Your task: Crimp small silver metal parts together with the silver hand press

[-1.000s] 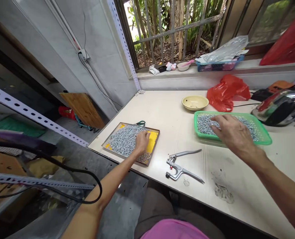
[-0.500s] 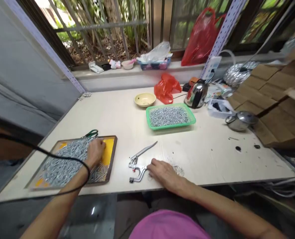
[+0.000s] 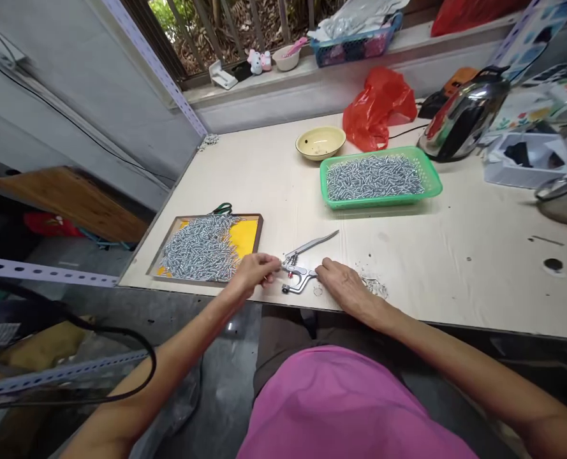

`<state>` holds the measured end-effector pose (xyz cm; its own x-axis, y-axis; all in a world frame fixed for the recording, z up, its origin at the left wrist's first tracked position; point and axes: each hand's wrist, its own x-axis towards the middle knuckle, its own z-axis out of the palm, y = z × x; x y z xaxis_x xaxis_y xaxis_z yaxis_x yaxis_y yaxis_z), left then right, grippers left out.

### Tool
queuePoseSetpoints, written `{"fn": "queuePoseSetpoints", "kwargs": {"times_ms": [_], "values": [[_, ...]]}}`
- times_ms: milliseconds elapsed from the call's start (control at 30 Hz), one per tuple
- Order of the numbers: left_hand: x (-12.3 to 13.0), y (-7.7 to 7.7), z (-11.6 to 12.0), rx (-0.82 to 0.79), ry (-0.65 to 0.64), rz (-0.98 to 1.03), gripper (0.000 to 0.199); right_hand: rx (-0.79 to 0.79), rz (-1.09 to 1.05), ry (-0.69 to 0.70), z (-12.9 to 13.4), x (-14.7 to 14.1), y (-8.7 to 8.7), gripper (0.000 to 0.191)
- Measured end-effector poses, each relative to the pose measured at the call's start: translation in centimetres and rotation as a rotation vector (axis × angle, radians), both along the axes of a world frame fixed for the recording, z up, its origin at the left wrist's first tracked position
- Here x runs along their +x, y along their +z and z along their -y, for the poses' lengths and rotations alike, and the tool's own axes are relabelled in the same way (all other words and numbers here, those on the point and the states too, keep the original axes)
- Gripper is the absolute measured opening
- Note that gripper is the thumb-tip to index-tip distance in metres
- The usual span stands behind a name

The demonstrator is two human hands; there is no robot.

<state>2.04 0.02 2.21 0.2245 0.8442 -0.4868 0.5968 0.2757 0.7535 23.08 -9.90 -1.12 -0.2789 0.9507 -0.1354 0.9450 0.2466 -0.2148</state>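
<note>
My left hand [image 3: 253, 273] is closed in a pinch at the left side of a pair of snap pliers [image 3: 298, 274]. Whatever is between its fingertips is too small to make out. The pliers lie on the table with their handles spread, a small red piece showing at the jaw. My right hand [image 3: 347, 288] rests on the table, its fingers closed on the end of the lower handle. Left of my left hand is a shallow tray [image 3: 259, 234] with a yellow bottom, heaped with small silvery metal pieces [image 3: 199, 248].
A green basket [image 3: 381, 204] of similar metal pieces stands farther back, near a cream bowl [image 3: 320, 141], a red plastic bag [image 3: 379, 105] and a steel kettle [image 3: 465, 118]. Green-handled scissors [image 3: 222, 209] lie behind the tray. Small scraps [image 3: 375, 287] lie beside my right hand.
My left hand has moved right, out of the tray of metal pieces to the pliers. My right hand stays at the pliers' handle. The view has shifted and turned.
</note>
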Motion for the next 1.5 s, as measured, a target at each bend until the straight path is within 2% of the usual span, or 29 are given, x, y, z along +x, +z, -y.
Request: {"fn": "queuePoseSetpoints", "kwargs": {"times_ms": [67,167,433,633,767,900,967,1033,1100,1167,1300,1433,1500], "values": [[0.5,-0.8,2.0,-0.141,0.063,0.077,0.017,-0.010,0.020,-0.009,0.0,-0.1,0.1,0.022],[0.8,-1.5,3.1,-0.219,0.087,0.081,0.021,-0.011,0.024,-0.022,0.1,-0.2,0.2,0.024],[1.5,-0.8,2.3,-0.275,-0.025,-0.055,0.024,-0.020,0.017,-0.037,0.1,-0.3,0.3,0.028],[1.4,-1.2,1.4,-0.281,-0.140,-0.128,0.025,-0.005,0.012,-0.019,0.2,-0.3,0.4,0.025],[1.5,-1.1,1.2,-0.298,-0.147,-0.175,0.024,0.001,-0.002,-0.004,0.4,-0.2,0.4,0.025],[1.6,-0.8,1.6,-0.351,-0.133,-0.204,0.025,0.003,-0.114,-0.027,-0.1,0.6,0.9,0.021],[1.4,-0.8,1.8,-0.366,-0.115,-0.190,0.025,0.081,-0.151,-0.036,-0.9,1.4,1.1,0.035],[1.2,-1.0,2.1,-0.361,-0.098,-0.164,0.024,0.143,-0.128,-0.007,-2.1,2.2,1.0,0.064],[1.0,-1.3,2.3,-0.346,-0.091,-0.147,0.023,0.113,-0.085,0.052,-3.3,2.9,0.7,0.086],[0.8,-1.5,2.5,-0.332,-0.089,-0.148,0.024,0.059,-0.067,0.113,-4.4,3.2,0.3,0.092],[0.9,-1.6,2.8,-0.320,-0.095,-0.169,0.032,0.052,-0.047,0.158,-4.9,3.0,0.2,0.080],[0.8,-1.1,3.2,-0.306,-0.138,-0.216,0.037,0.085,-0.028,0.146,-3.8,2.3,1.0,0.059],[0.7,-0.7,3.7,-0.167,-0.204,-0.310,0.037,0.093,-0.032,0.141,-3.2,2.1,1.4,0.052]]}}
